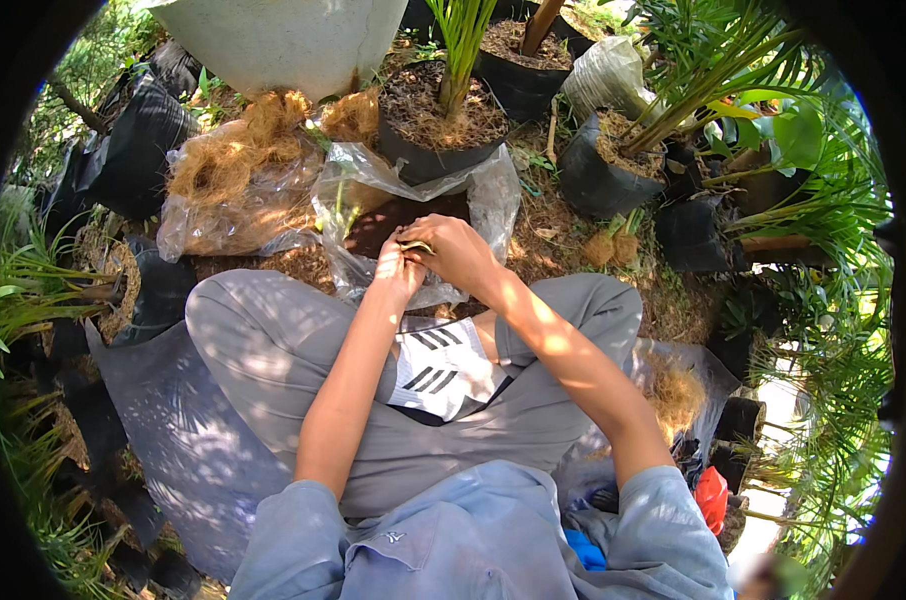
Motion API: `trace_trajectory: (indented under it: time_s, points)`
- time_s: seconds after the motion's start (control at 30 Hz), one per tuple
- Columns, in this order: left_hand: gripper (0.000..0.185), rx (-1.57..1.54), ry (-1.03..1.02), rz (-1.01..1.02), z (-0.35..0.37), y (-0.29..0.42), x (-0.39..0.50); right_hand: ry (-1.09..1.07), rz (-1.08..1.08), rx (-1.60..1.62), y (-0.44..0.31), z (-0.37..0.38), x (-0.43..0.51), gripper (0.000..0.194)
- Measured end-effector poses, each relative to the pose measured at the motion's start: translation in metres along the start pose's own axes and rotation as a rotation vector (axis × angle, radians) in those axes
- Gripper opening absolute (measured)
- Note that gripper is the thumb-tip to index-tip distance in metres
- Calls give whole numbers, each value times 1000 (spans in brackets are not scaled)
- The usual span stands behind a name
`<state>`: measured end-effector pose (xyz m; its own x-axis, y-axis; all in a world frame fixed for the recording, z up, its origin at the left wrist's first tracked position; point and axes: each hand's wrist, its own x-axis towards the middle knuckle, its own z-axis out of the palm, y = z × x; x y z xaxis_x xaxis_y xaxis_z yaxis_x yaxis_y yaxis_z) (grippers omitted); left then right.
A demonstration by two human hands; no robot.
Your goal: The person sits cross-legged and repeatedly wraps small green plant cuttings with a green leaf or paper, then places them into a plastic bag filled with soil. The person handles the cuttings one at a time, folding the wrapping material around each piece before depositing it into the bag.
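Observation:
My left hand [399, 266] and my right hand [457, 247] meet in front of my crossed legs, fingers curled together. Between them shows a small, thin yellow-green piece [417, 246], perhaps plant matter; the fingers cover most of it. Below the hands a clear plastic bag [494, 217] lies spread, with dark soil [378, 225] in it. Pale green stems [339, 214] show at the bag's left side. To its left, brown coir-like fibre [224, 165] is heaped on and inside another clear plastic bag [190, 240].
Potted palms in black grow bags [442, 154] stand ahead, with more [607, 176] on the right. Two brown fibre balls [610, 249] with green stems lie on the ground. A large pale planter [280, 45] rises ahead. A grey sheet [175, 442] lies under me; more fibre [674, 397] sits at right.

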<state>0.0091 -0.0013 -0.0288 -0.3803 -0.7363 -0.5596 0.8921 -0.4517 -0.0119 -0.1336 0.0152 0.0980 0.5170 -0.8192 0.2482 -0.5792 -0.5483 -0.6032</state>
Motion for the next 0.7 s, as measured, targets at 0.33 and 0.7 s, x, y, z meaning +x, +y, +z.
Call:
trace_trajectory:
  time_s: [0.33, 0.7]
  points:
    - [27, -39, 175, 90, -4, -8, -4, -116, -87, -65, 6, 10, -3, 30]
    - [28, -82, -80, -23, -6, 18, -1, -6, 23, 35, -9, -10, 5, 45]
